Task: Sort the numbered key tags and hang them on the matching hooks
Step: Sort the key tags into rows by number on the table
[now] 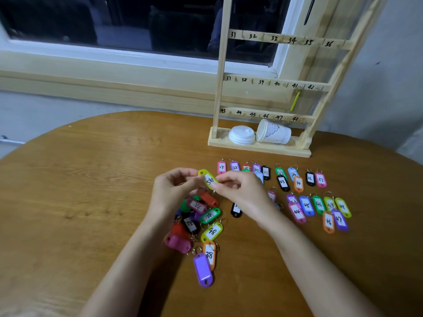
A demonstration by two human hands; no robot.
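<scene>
Table (pixel 91 179) bears the wooden hook rack (pixel 265 83), 2 sorted rows of tags (pixel 297 193) and an unsorted pile (pixel 196 225). I see the main risk as misreading: the number on the yellow-green tag (pixel 208 179) is blurred, so it could join the wrong row. Left hand (pixel 174 191) and right hand (pixel 242 193) both pinch it, raised above the pile, wrists angled inward.
</scene>
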